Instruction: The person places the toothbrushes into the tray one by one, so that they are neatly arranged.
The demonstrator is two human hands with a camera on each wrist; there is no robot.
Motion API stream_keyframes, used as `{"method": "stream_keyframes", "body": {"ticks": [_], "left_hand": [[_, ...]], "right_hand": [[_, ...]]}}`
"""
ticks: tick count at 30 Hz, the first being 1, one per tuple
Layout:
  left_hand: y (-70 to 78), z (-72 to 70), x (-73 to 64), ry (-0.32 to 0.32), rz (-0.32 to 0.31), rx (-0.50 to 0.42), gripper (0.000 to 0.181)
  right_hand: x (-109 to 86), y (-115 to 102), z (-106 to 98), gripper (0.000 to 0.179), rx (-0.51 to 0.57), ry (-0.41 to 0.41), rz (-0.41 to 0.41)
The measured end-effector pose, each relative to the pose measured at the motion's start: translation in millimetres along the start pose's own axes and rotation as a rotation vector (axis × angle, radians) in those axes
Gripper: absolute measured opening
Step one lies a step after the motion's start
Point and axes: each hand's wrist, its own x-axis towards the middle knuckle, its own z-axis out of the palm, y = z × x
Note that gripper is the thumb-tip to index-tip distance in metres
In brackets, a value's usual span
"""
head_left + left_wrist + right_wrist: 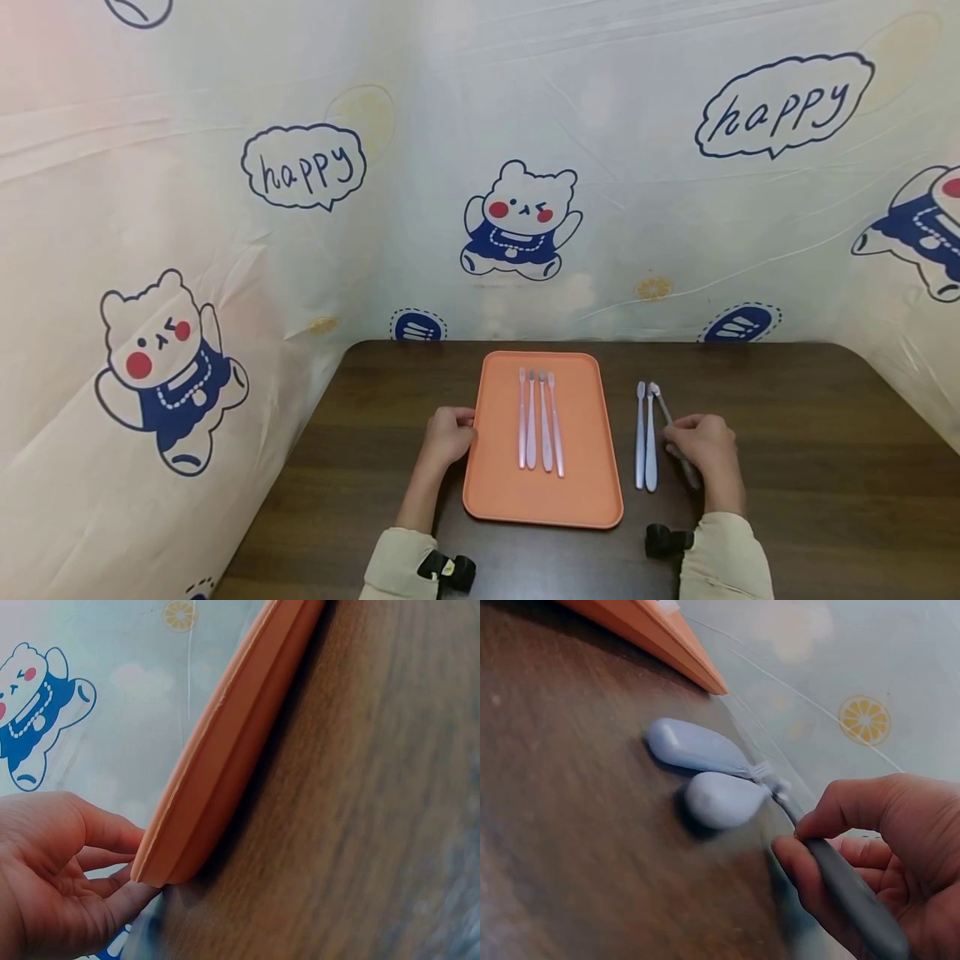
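An orange tray (pixel 495 492) lies on the table, with several pale pink and lilac toothbrushes (pixel 546 433) side by side on it. My left hand (pixel 450 435) holds the tray's left rim; the left wrist view has thumb and fingers of the hand (pixel 67 877) at the rim. To the right of the tray, my right hand (pixel 705 442) pinches a dark grey toothbrush (pixel 855 900) by its handle, and its head leans toward two pale blue toothbrushes (pixel 651 450) on the table. In the right wrist view the heads lie close together; whether they touch, I cannot tell.
The dark wooden table (pixel 360 500) reaches back to a pale curtain (pixel 420 242) printed with bears and speech bubbles. Black straps with small cameras (pixel 667 540) sit on both wrists.
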Motion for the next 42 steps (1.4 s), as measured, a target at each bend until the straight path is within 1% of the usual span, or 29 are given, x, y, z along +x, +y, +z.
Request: {"method": "stream_keyframes", "body": {"ticks": [3,5,9,14,18,24,33,37,42], "left_hand": [[0.0,-0.2,-0.2,-0.002,0.000,-0.005,0.036],[0.3,-0.5,-0.6,0.000,0.001,-0.004,0.037],[0.7,-0.8,-1.4,0.002,0.002,-0.001,0.037],[1.5,-1.1,-2.2,0.004,0.003,0.000,0.036],[1.3,-1.1,-2.2,0.005,0.002,0.000,0.036],[0.2,-0.3,-0.7,0.001,-0.001,-0.002,0.037],[0.4,-0.7,-1.1,-0.024,-0.005,-0.042,0.038],[0.5,-0.9,-1.2,-0.025,-0.008,-0.041,0.039],[0.8,-1.0,-0.7,-0.026,-0.009,-0.037,0.038]], "right_hand": [[-1.2,0.0,-0.5,0.039,0.141,-0.027,-0.003],[-2.0,-0.5,-1.0,0.040,0.215,-0.051,-0.003],[-1.3,0.5,-2.1,0.043,0.295,-0.094,-0.012],[0.2,1.2,-4.2,0.047,0.353,-0.136,-0.021],[-1.4,-0.4,-5.8,0.049,0.354,-0.152,-0.029],[-1.4,-1.6,-7.5,0.049,0.317,-0.179,-0.042],[-1.1,-1.0,-6.9,0.045,0.204,-0.181,-0.057],[-2.5,-4.1,-7.2,0.046,0.222,-0.193,-0.057],[-3.2,-7.3,-6.7,0.047,0.249,-0.208,-0.039]]}}
